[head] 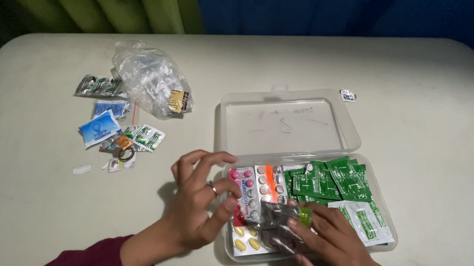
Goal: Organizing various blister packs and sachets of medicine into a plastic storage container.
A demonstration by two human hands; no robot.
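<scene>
Loose sachets (116, 133) and a clear plastic bag (150, 83) are seen on the white table (32, 202). The left hand (199, 202), fingers curled and spread, touches a pill blister strip (245, 197) in the open clear box (287, 128). A silvery foil strip (281, 222) is pinched by the right hand (326, 242) over the box; it is judged light, crinkly and bendable, best gripped at its edges.

box (374, 192) centre-right on table (444, 108) | sachets (328, 178) in box | bag (149, 79) far left
</scene>
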